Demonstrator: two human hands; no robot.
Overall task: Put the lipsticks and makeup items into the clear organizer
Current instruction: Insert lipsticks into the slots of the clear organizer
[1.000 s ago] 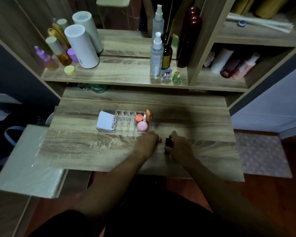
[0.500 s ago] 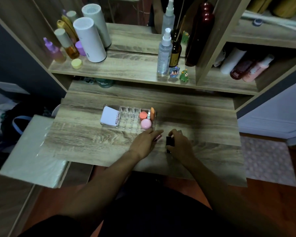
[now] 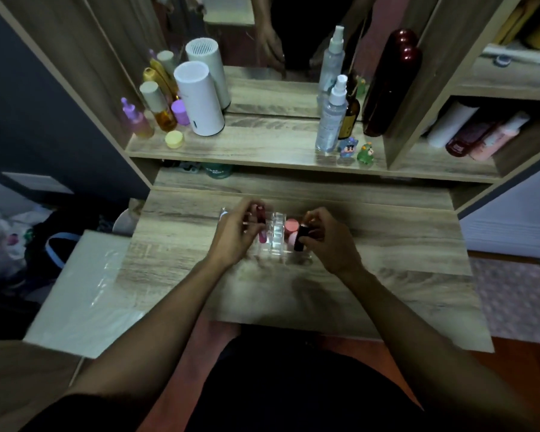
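Forearms reach in from the bottom edge, meeting over the wooden desk (image 3: 387,232), wrists raised and both hands curled above the clear organizer (image 3: 276,235). The left hand (image 3: 236,235) pinches a pink lipstick (image 3: 260,226) between thumb and fingertips, tube roughly upright, its lower end at or just inside a slot on the organizer's left side; blur makes it hard to say whether it is seated yet. The right hand (image 3: 328,238) grips a black lipstick (image 3: 301,236) the same way, tilted slightly, over the right end beside the round pink items (image 3: 292,226) already in their compartments. To do this well, each tube should probably be held vertical and centred over one free cell, lowered until it bottoms out, then let go one hand at a time so the light organizer does not slide. Beyond, the shelf (image 3: 262,148) carries bottles and a white cylinder (image 3: 200,99), all well apart from the work.
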